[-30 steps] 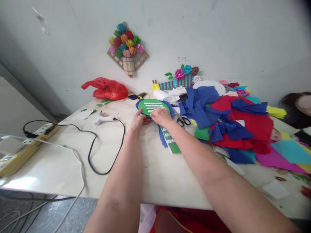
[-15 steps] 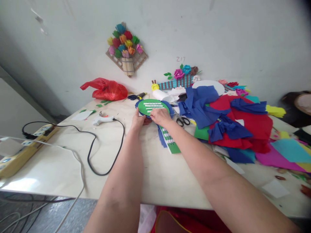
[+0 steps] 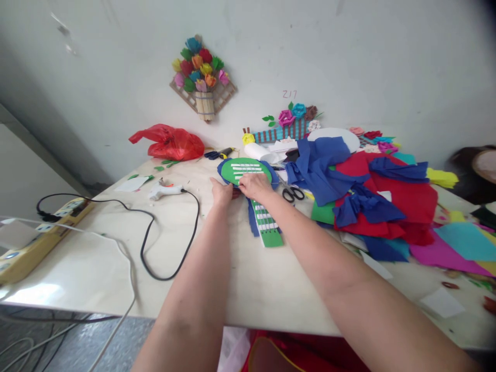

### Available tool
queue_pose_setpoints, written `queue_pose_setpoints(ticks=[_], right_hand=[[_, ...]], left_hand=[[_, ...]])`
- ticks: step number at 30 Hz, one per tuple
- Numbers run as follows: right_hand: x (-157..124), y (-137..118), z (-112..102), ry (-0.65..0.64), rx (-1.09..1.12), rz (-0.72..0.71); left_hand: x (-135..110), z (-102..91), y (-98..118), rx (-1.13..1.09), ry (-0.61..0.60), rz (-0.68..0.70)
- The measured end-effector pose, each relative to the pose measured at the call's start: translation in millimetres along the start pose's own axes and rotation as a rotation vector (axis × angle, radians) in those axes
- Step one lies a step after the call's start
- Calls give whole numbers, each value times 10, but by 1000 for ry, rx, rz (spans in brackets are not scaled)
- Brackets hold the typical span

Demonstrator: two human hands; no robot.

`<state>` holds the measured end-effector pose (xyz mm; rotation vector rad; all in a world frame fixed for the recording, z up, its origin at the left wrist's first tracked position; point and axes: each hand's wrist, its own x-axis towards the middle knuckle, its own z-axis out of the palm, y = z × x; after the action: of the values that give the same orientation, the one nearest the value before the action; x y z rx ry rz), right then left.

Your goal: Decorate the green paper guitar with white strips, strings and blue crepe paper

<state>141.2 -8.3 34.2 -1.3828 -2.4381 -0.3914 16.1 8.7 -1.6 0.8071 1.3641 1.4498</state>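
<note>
A flat paper craft [image 3: 228, 166] shaped like a guitar lies on the table, with a green oval body, white strips across it and blue crepe paper along the rim. Its narrow green neck [image 3: 273, 238], with white strips, points toward me, and blue paper shows along the neck's left side. My right hand [image 3: 256, 187] pinches the near edge of the oval, fingertips pressed together. At the body's left near edge, my left hand [image 3: 222, 193] holds the rim with its fingers tucked at the edge and its thumb sticking up, off the green face. Part of those fingers is hidden.
Black-handled scissors [image 3: 293, 194] lie right of the craft. A white glue gun [image 3: 166, 191] with a black cord rests to the left, near a yellow power strip [image 3: 23, 256]. Blue crepe paper [image 3: 321, 160] and red sheets [image 3: 414, 201] are heaped at right. A red bag [image 3: 174, 143] sits behind.
The left thumb has come off the oval's green face and moved left. The neck's near end has swung slightly left. My right hand stays at the near edge.
</note>
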Motion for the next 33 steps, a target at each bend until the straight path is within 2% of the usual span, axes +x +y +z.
queue_pose_setpoints(ticks=[3,8,18,33], right_hand=[[-9,-15,-17,-15,-7,4],[-16,-16,-8,-14,25,8],[59,129,41,-29,206,152],[44,111,-80,-86,180,73]], left_hand=[[-4,17,10,41,71,-4],[-26,22,32,-9,-25,-69],[-215,67,156,-84,-53,-118],[-193,39,162,-65,-89,-149]])
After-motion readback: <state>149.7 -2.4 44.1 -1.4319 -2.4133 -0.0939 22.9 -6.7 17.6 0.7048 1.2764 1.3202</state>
